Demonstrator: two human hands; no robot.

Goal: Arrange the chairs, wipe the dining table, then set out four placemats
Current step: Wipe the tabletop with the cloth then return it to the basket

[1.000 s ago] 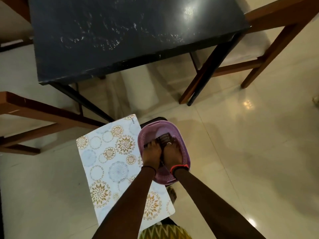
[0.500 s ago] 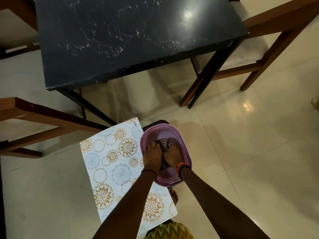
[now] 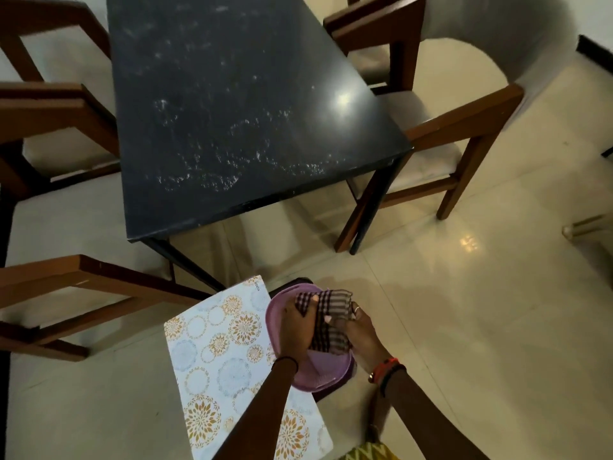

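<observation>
A person's left hand (image 3: 295,322) and right hand (image 3: 360,330) both gripped a checked cloth (image 3: 328,323), fingers curled tight round it from either side, the bunched fabric held just above a purple basket (image 3: 308,380). The basket sat low, out beyond the near edge of the black table (image 3: 238,104), on a dark support that could not be made out. Just beside the basket on its left lay a placemat (image 3: 219,353), pale with orange and blue floral circles, one long edge touching or slipping under the basket's rim; the left forearm crossed over it. What held the placemat up could not be told. The table top carried white smears, thickest toward its near edge, and a bright spot of reflected light near its right edge. Four wooden chairs with pale seats stood round it: the left near chair (image 3: 83,270) close to the near left corner, the left far chair (image 3: 49,97) along the left edge, the right near chair (image 3: 464,117) tucked partly under the near right corner, and the right far chair (image 3: 374,24) against the right edge. A red and black bangle (image 3: 386,368) circled the right wrist, and a ring (image 3: 356,308) showed on a right finger. The glossy cream floor (image 3: 481,327) reflected the room's lights.
</observation>
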